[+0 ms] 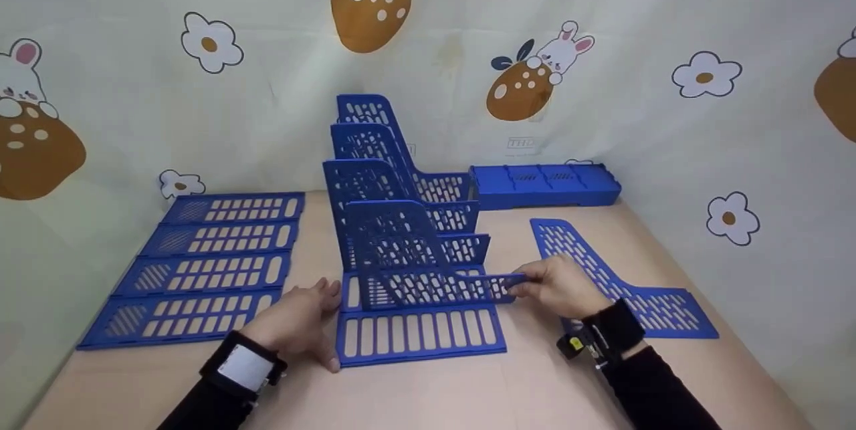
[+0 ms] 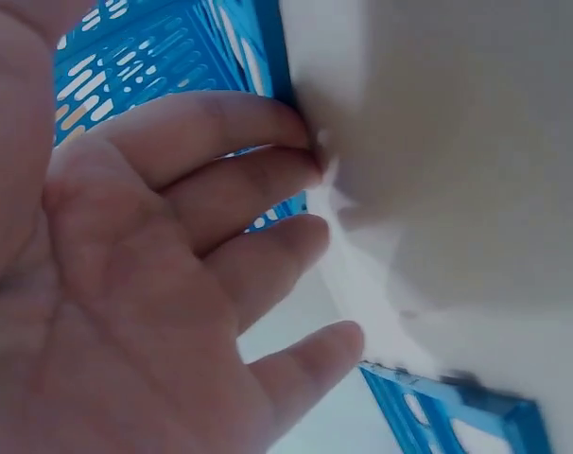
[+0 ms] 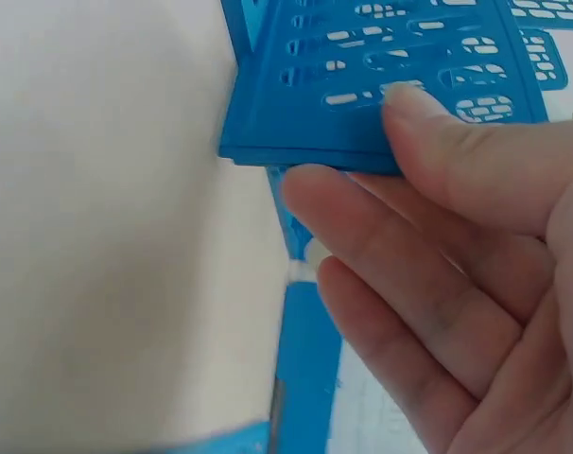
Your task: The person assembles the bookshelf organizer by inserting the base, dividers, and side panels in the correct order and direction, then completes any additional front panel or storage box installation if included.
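A blue perforated divider panel (image 1: 394, 249) stands upright over the front of a partly assembled blue file rack (image 1: 361, 176). My right hand (image 1: 565, 286) pinches its low front corner, thumb on the perforated face and fingers (image 3: 353, 208) beneath the edge in the right wrist view. Below it lies a slotted base panel (image 1: 421, 355), flat on the table. At the left edge of the base rests my left hand (image 1: 301, 319), its fingers spread and loosely straight. In the left wrist view its fingertips are right at the rack's edge (image 2: 275, 57).
Several flat blue slotted panels (image 1: 221, 296) lie in a row at the left. Another L-shaped perforated panel (image 1: 669, 309) lies flat at the right, by my right wrist. A long blue box-like piece (image 1: 548, 199) sits at the back right, against the patterned curtain (image 1: 455, 29).
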Available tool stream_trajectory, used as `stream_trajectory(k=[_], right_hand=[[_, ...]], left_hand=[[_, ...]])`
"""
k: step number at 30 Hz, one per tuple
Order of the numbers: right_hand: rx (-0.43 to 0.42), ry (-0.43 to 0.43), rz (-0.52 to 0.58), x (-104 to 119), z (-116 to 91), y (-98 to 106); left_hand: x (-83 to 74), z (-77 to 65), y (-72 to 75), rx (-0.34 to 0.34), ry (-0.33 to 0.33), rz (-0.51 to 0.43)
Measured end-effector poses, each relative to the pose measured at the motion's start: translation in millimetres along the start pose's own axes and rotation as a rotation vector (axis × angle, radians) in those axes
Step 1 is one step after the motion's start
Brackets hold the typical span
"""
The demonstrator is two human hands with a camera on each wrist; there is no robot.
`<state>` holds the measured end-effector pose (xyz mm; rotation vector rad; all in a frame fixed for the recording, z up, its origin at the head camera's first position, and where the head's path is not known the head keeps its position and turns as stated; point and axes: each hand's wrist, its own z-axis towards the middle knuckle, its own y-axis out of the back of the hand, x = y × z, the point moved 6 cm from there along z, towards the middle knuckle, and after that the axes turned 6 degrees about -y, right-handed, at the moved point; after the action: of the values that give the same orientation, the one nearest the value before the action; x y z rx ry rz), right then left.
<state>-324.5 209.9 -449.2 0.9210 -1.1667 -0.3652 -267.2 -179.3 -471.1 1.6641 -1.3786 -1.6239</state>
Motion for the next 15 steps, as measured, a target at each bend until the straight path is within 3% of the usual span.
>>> stream_trajectory(k=[11, 15], right_hand=[[-0.081, 0.021, -0.033, 27.0, 11.7, -20.3], [-0.082, -0.005, -0.029, 25.3, 11.6, -25.5]], left_hand=[[5.7, 0.9, 4.6, -0.080, -0.063, -0.003], [7.3, 0.3, -0.3, -0.062, -0.093, -0.055]])
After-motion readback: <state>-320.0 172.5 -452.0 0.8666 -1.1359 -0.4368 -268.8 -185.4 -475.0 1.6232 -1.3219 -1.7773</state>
